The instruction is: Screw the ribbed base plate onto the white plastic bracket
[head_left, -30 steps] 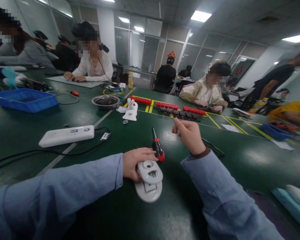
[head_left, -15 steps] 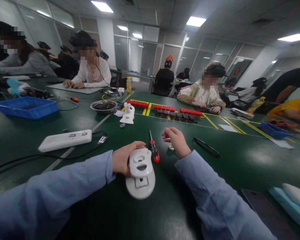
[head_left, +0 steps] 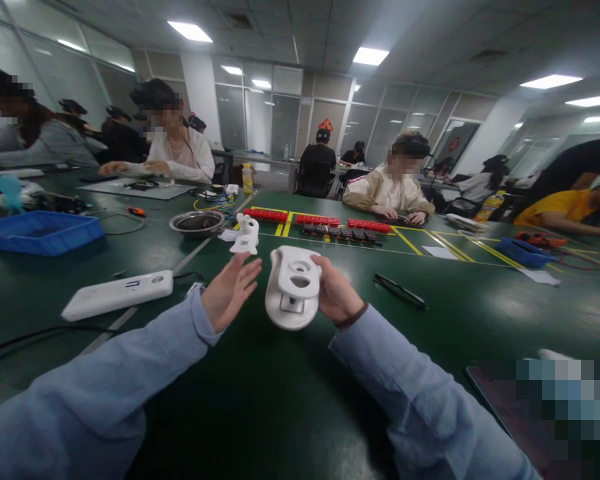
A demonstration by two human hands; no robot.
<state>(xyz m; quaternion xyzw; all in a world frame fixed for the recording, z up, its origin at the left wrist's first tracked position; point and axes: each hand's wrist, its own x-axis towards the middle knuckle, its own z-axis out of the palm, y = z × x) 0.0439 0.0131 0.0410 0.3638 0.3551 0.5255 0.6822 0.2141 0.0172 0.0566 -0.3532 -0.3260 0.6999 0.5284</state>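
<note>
My right hand (head_left: 337, 293) grips a white plastic housing (head_left: 291, 288) by its right edge and holds it up above the green table (head_left: 260, 400). The housing is oval, with a raised round opening on its face. Just left of it my left hand (head_left: 229, 291) is open, fingers stretched out flat, a small gap away from the part. Both arms wear light blue sleeves. The red-handled screwdriver is hidden from view.
A white flat device (head_left: 114, 294) with a black cable lies at left. Behind it stand a blue tray (head_left: 35, 232), a metal bowl (head_left: 197, 223) and a second white part (head_left: 245, 235). Red strips (head_left: 320, 220) and a black tool (head_left: 400, 291) lie further on. Several people sit around the table.
The housing left the table: it went from under my left hand into my right hand, lifted up. My left hand let go and opened. My right hand dropped the small piece it pinched.
</note>
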